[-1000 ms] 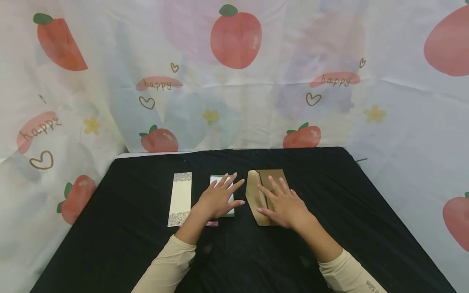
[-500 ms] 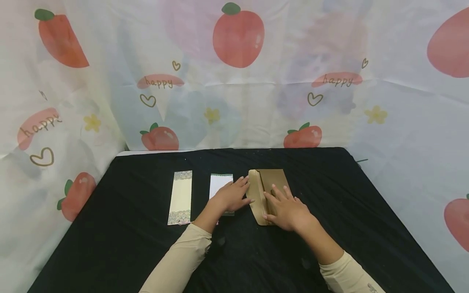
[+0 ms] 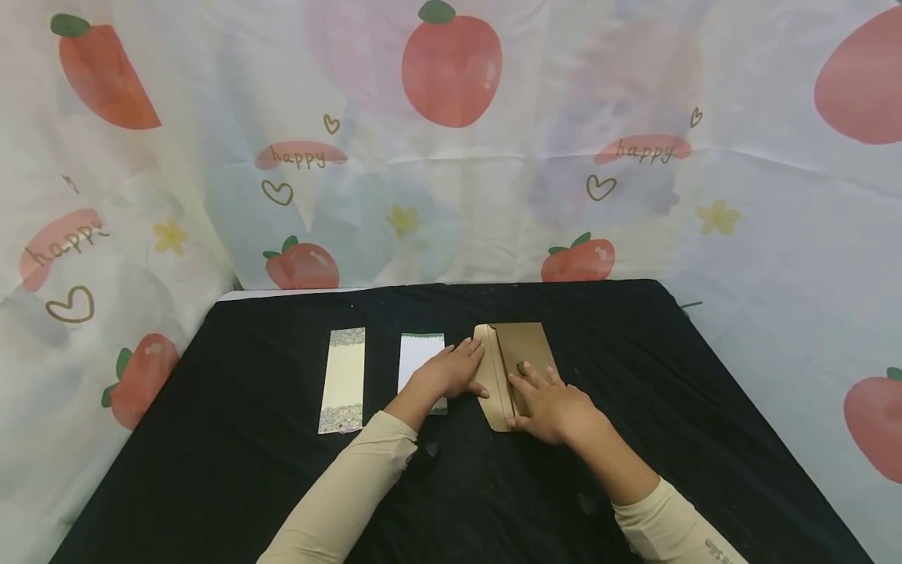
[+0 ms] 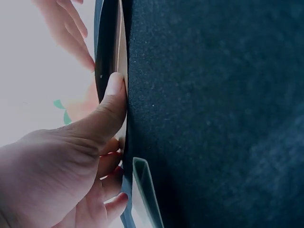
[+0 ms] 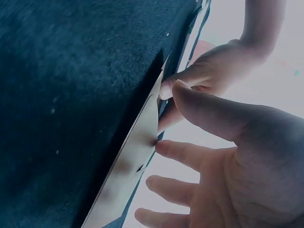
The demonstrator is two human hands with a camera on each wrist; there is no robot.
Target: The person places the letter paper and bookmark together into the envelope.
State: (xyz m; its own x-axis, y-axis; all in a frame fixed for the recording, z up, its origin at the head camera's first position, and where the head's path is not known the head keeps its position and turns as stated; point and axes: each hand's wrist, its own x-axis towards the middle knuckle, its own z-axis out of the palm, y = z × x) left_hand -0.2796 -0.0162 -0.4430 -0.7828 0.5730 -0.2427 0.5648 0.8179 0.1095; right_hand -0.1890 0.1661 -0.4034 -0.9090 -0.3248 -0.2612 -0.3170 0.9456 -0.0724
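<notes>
A brown paper envelope (image 3: 517, 338) lies on the black cloth, its flap (image 3: 496, 403) opened out to the left. My left hand (image 3: 451, 371) touches the flap's left edge with extended fingers and thumb; in the left wrist view the thumb lies along that edge. Spread over the envelope's body is my right hand (image 3: 555, 406), fingertips at its surface close to the fold. In the right wrist view those right fingers (image 5: 178, 191) are apart and fairly straight. A white pad with green edges (image 3: 416, 357) is partly hidden under the left wrist.
Left of the pad lies a long cream card (image 3: 343, 376) with patterned ends. Black cloth (image 3: 232, 439) covers the table, and a fruit-printed curtain (image 3: 465, 196) hangs behind it and at the sides.
My left hand has moved right, from over the white pad to the envelope flap's edge. My right hand has shifted slightly down on the envelope. The pad shows more now.
</notes>
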